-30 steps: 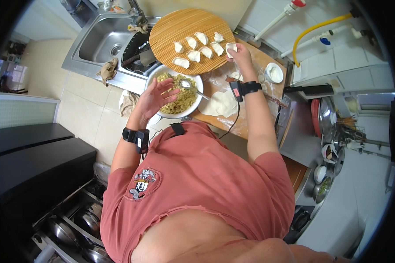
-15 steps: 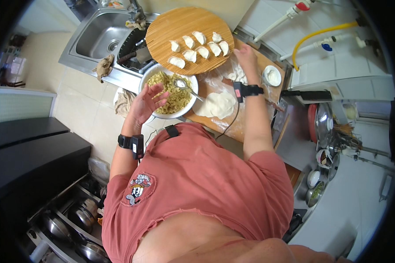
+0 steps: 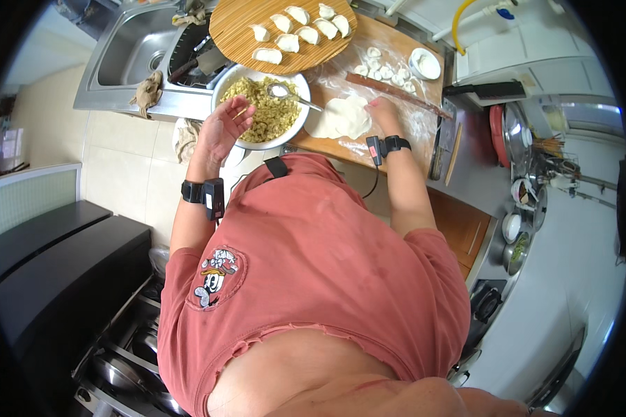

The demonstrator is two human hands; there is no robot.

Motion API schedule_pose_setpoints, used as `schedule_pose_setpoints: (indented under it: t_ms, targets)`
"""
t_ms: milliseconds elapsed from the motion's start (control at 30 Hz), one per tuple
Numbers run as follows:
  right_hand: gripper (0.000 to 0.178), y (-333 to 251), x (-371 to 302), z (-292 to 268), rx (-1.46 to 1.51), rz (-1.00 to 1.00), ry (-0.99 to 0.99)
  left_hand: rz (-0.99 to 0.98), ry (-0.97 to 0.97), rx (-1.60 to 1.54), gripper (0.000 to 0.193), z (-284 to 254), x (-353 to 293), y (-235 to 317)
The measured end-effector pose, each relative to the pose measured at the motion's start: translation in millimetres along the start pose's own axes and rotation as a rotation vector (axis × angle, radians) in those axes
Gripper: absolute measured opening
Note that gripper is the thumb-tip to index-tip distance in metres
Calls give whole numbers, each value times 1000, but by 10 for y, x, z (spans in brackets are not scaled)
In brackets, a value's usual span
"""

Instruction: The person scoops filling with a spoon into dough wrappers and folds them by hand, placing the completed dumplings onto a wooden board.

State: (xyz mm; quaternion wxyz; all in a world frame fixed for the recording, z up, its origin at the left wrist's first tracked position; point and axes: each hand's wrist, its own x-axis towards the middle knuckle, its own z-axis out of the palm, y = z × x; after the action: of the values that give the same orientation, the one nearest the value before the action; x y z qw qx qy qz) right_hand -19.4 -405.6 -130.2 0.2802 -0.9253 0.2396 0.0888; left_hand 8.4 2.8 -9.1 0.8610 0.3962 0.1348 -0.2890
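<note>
My left hand is open, palm up and fingers curved, at the left rim of a white bowl of chopped yellow-green filling. It holds nothing. A metal spoon rests in the filling, its handle over the bowl's right rim. To the right, flat round dumpling wrappers lie overlapping on a floured wooden board. My right hand is closed, its fingertips pinching at the right edge of these wrappers. Several folded dumplings sit on a round bamboo tray at the far side.
A rolling pin lies slantwise on the board beyond my right hand. Behind it are small dough pieces and a white bowl of flour. A sink, a cleaver and a cloth are at left.
My right hand has come nearer, from beside the bamboo tray to the wrappers' right edge, uncovering the rolling pin and dough pieces. My left hand stays open by the bowl. The view has shifted.
</note>
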Motion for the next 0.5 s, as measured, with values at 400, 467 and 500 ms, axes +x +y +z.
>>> schedule_pose_setpoints:
  t_ms: [400,467,500]
  targets:
    - [20,-1567,-700,-666,924,-356,-326,-47,-80,2,49,9,12,-96]
    - [25,-1940,-827,-646,1015,-394,-431,-103,-153,-81,64,193,78,-148]
    - [26,-2104,-874,-603,1034,-421,-463,-175,-218,-203,65,245,143,-178]
